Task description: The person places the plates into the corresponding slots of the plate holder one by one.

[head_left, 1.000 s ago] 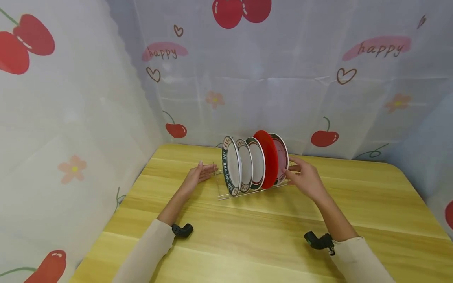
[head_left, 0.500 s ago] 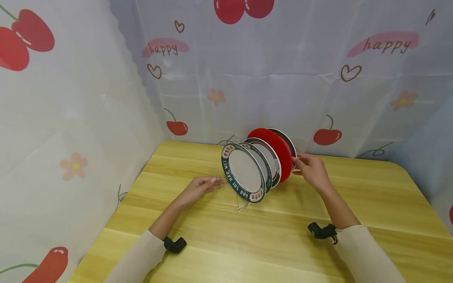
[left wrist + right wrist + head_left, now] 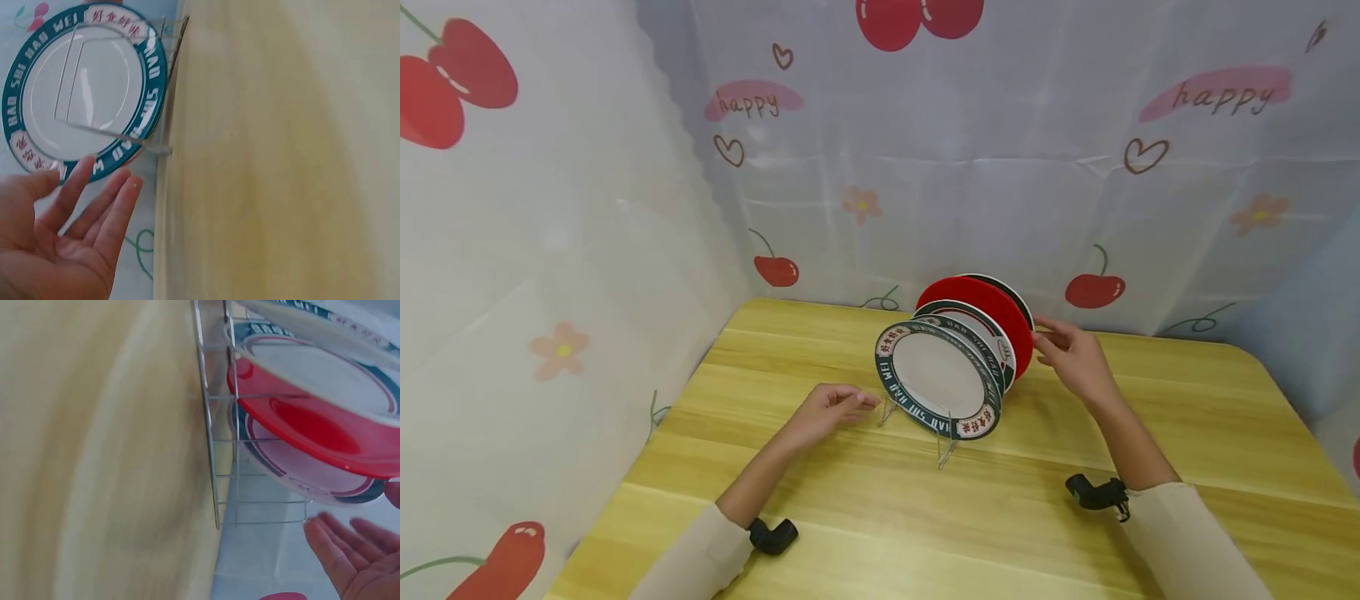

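A wire dish rack (image 3: 212,440) stands on the table, holding several plates upright. At its near end is a white plate with a green lettered rim (image 3: 936,379), its face turned toward me. Behind it come more green-rimmed plates, a red plate (image 3: 1021,337) and a last green-rimmed plate (image 3: 312,469). My left hand (image 3: 829,412) is beside the rack's left end, fingers loosely extended; in the left wrist view they lie close to the lettered plate's rim. My right hand (image 3: 1078,362) is at the far right end, its thumb by the red plate's edge and its fingers spread.
The wooden table (image 3: 880,533) runs to a cherry-printed curtain (image 3: 962,208) close behind the rack. A second curtain wall (image 3: 550,267) borders the left side. A black wrist camera (image 3: 772,537) sits on the left wrist, another (image 3: 1097,493) on the right.
The rack with its plates has turned, its near end swinging right and toward me, so the front plate's face shows wider. My left hand came nearer to me; my right hand shifted right.
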`<action>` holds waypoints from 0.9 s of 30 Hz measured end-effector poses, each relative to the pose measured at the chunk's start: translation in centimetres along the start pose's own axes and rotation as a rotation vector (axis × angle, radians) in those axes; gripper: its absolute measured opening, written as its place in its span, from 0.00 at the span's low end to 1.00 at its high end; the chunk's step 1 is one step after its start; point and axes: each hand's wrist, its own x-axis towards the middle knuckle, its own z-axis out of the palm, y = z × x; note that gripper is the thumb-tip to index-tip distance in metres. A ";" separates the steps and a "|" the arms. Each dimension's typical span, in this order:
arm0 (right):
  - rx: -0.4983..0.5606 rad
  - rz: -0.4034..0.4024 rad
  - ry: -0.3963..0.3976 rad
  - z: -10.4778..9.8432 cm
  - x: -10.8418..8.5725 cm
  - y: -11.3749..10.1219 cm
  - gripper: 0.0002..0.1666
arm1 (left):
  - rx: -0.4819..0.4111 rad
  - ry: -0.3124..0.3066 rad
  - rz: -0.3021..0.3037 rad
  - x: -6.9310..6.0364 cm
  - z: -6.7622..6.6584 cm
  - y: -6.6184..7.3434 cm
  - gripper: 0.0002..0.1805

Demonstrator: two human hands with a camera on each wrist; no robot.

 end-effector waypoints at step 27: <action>0.308 0.013 0.144 9.1 -6.9 -4.9 0.47 | -0.612 -0.113 0.022 10.9 2.2 0.5 0.38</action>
